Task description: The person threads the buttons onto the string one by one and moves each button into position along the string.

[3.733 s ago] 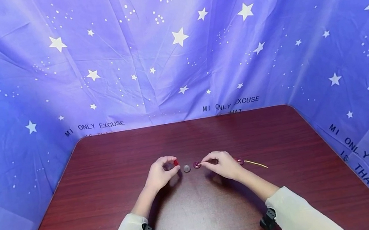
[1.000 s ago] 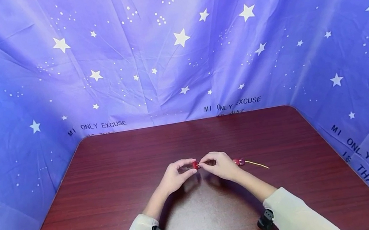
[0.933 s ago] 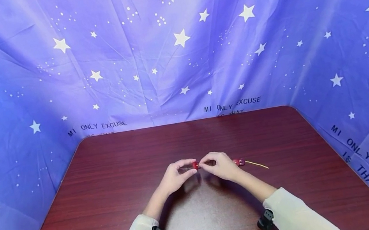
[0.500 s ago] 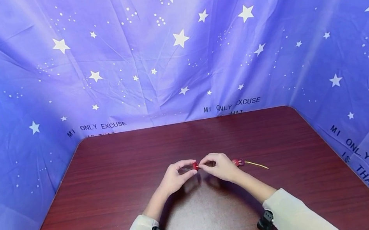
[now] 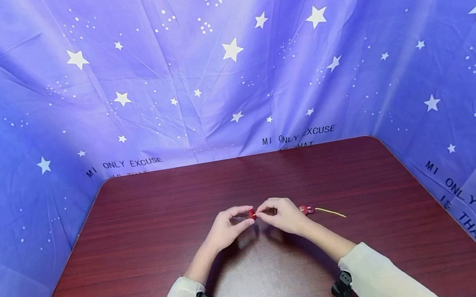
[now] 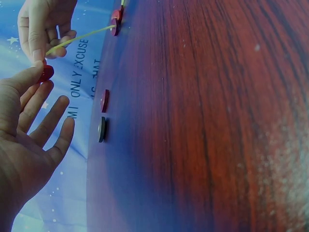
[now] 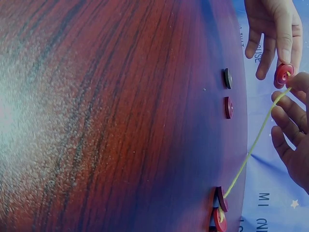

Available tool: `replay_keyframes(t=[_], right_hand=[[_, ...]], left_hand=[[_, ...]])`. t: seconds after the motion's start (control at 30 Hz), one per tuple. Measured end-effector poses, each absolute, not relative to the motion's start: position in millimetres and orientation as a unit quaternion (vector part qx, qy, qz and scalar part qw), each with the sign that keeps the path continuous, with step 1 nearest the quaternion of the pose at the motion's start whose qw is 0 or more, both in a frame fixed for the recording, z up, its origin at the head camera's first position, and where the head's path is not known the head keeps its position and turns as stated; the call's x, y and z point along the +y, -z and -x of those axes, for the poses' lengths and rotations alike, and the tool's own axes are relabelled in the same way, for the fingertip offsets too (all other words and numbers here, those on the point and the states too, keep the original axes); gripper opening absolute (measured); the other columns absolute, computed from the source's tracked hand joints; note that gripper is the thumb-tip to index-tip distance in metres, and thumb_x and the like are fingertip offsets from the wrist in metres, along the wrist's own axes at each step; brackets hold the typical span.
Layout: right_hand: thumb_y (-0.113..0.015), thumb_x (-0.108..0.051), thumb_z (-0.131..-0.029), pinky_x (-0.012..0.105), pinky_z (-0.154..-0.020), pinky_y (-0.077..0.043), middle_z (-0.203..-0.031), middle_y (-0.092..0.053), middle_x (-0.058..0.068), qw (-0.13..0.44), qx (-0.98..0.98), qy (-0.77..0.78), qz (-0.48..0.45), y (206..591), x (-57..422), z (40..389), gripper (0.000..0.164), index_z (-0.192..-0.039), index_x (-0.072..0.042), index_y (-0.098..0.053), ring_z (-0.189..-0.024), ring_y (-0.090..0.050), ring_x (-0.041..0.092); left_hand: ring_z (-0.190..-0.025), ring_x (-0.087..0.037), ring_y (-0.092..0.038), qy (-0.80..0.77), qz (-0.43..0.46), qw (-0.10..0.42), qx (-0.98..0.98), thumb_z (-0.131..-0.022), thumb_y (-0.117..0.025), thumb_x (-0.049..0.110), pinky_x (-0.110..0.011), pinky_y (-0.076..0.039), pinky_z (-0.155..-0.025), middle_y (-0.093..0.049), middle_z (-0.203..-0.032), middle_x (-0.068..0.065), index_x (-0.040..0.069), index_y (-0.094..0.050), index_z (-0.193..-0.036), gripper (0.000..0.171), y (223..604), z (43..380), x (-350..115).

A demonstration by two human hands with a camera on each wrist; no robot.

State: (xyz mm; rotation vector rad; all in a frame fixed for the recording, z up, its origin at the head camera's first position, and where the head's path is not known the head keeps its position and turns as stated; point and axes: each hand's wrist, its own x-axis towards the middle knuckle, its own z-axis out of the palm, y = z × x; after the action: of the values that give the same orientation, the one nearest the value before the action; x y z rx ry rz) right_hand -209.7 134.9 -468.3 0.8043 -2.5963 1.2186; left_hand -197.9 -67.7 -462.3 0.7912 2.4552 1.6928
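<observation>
Item: red button (image 7: 283,75), one, round. Held above the counter (image 5: 158,195), near its middle from left to right, edge pinched between the thumb and forefinger of your left hand (image 5: 225,229); the other fingers stand spread and clear of it.

Item: cord (image 7: 258,133), one, yellow. Pinched between the thumb and forefinger of your right hand (image 5: 287,216); its end meets the middle of the red button's face. Whether it comes out on the far side, you cannot tell from these views. Your two hands meet at the red button, fingertips nearly touching. From there the cord slants down to the right.

Item: strung red button (image 5: 303,210) and strung maroon button (image 5: 311,209), side by side on the cord, resting on the counter right of your right hand. A loose tail of cord runs past them to the right, angling slightly nearer you.

Item: grey button (image 7: 228,79), loose on the counter below your hands.

Item: maroon button (image 7: 229,108), loose, just right of the grey button, the two apart.

Worn: pale sleeves (image 5: 388,274), one on each of your arms; black wrist cameras (image 5: 342,286), one at each cuff.

Setting: counter, dark red wood grain, glossy at the near middle. Backdrop (image 5: 187,49), blue-violet cloth with white stars, dots and dark lettering, at the far, left and right sides.
</observation>
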Motion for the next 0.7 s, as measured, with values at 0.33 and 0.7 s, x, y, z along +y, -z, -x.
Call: replay_keyframes(t=[0.33,0.7], right_hand=[[-0.069,-0.016,-0.084,0.017,-0.06,-0.046,-0.078,-0.067,-0.003,0.074,-0.87,-0.408,-0.266,467,134,208,0.006,-0.087,-0.012,-0.072,-0.066,-0.051,0.0],[-0.069,-0.016,-0.084,0.017,-0.06,-0.046,-0.078,-0.068,-0.003,0.074,-0.87,-0.409,-0.267,467,134,208,0.005,-0.087,-0.013,-0.072,-0.066,-0.052,-0.001]], left_hand=[[-0.1,-0.037,-0.063,-0.547,-0.261,0.025,0.795,-0.085,-0.065,0.003,-0.038,-0.052,-0.083,-0.065,-0.112,-0.023,-0.01,-0.059,-0.115,0.033,472,204,-67],[-0.098,-0.028,-0.065,-0.553,-0.26,0.017,0.791,-0.084,-0.069,0.014,-0.029,-0.053,-0.08,-0.068,-0.11,-0.014,0.0,-0.064,-0.114,0.033,485,210,-67]])
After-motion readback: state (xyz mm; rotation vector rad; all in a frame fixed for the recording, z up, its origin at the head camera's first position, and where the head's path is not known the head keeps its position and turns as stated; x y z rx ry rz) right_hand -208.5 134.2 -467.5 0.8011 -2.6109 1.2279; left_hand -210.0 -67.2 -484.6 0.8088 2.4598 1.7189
